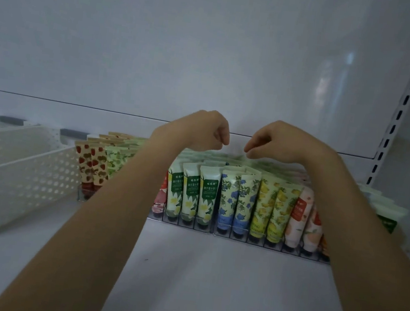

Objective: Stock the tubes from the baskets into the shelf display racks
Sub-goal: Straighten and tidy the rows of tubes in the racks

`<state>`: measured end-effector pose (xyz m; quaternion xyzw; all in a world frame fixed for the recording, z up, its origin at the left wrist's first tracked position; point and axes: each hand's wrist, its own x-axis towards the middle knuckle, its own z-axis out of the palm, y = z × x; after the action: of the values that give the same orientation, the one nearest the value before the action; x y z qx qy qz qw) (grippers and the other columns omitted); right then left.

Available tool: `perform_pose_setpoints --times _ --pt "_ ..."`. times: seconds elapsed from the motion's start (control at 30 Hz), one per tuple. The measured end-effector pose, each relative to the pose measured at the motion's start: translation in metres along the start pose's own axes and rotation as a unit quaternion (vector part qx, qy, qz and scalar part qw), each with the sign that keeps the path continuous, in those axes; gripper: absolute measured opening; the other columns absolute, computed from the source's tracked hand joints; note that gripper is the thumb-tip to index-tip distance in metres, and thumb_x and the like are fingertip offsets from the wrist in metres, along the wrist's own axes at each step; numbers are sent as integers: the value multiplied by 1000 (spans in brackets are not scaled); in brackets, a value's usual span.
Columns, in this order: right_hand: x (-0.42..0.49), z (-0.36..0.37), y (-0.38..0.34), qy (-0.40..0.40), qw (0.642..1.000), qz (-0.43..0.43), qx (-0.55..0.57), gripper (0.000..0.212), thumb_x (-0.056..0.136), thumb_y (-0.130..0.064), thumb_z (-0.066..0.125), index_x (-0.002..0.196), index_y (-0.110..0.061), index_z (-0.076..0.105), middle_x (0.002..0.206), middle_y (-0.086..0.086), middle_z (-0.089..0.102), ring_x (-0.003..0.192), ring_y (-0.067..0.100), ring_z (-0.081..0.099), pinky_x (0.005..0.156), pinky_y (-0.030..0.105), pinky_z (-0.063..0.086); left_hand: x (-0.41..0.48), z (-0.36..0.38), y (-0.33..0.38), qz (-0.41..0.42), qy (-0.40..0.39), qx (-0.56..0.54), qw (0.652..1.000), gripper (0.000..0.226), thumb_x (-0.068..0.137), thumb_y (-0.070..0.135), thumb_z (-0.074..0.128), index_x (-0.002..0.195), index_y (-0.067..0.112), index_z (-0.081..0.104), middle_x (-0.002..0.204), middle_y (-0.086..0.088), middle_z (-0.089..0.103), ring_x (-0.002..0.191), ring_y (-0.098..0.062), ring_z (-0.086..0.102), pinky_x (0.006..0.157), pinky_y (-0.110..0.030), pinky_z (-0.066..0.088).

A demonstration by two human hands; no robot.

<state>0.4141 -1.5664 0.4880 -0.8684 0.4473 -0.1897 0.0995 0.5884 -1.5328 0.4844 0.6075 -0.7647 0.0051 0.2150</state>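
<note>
Both forearms reach toward 12 o'clock over the white shelf and block parts of the stock. The left hand is clenched with nothing showing in it. The right hand, just beside it at 3 o'clock, bunches its fingertips down at the rear tube tops; I cannot tell whether it pinches one. The tubes stand cap-down in the clear display rack, its rows packed: strawberry tubes at 9 o'clock, then blue-flower tubes, lemon tubes and peach tubes toward 3 o'clock. The left forearm hides the rows beside the strawberry ones, and the right forearm hides the rack's right end. A white perforated basket lies at 9 o'clock, touching the strawberry row. A slotted upright rises at 2 o'clock.
</note>
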Motion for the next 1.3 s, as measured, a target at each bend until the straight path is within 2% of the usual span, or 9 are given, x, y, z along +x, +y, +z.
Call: perform_pose_setpoints --times 0.1,0.27,0.37,0.57,0.73,0.9,1.07,1.17,1.3 --pt "2 12 0 20 1000 -1 23 8 82 -20 66 87 -24 70 86 -9 64 84 8 58 76 24 41 8 -2 4 -40 -40 11 998 9 85 11 61 86 20 63 80 9 57 83 -12 53 77 -25 41" --pt "10 27 -2 28 1000 -3 -5 14 85 -16 62 95 -18 72 98 0 68 88 13 58 76 26 46 13 9 -3 -65 -54 32 996 27 84 10 61 67 30 54 76 11 55 86 -17 57 85 -33 49" --pt "16 34 -4 36 999 7 3 17 84 -16 62 98 -15 72 100 3 69 89 16 61 78 28 49 15 14 -10 -63 -46 37 996 25 84 9 62 69 29 55 83 8 57 89 -15 56 84 -29 46" --pt "19 38 -3 14 1000 13 -1 18 87 -12 59 101 -15 70 102 2 66 86 13 56 72 23 41 16 15 -11 -21 -49 14 998 16 83 9 61 79 24 60 81 10 57 87 -13 56 78 -25 41" --pt "18 32 -1 47 999 -4 6 18 87 -12 59 99 -19 71 88 -7 59 82 8 52 61 16 37 15 14 -10 -3 -63 -5 998 7 82 17 64 81 24 63 79 11 60 86 -14 59 83 -28 46" --pt "17 40 1 17 999 -13 30 19 88 -10 57 99 -17 71 78 -9 59 67 1 51 56 13 36 18 22 -13 -14 -45 -2 999 9 83 15 64 81 23 61 82 6 60 85 -14 56 77 -25 41" --pt "17 30 7 59 997 -3 40 23 89 -12 54 98 -23 72 96 -6 63 86 8 55 75 21 38 20 24 -15 -6 -26 -15 1000 11 85 13 60 82 23 63 77 10 57 79 -10 53 72 -22 38" --pt "17 20 20 121 992 25 26 20 89 -13 56 97 -24 71 103 -4 65 86 8 53 75 23 37 25 27 -14 10 16 -23 1000 17 89 11 53 96 18 67 89 6 58 75 -7 49 71 -17 35" --pt "15 23 26 124 992 34 0 16 87 -15 60 95 -22 72 100 -2 69 82 10 57 78 27 44 31 33 -10 35 31 -27 999 23 91 7 50 102 15 67 99 2 66 71 -3 49 67 -11 33"
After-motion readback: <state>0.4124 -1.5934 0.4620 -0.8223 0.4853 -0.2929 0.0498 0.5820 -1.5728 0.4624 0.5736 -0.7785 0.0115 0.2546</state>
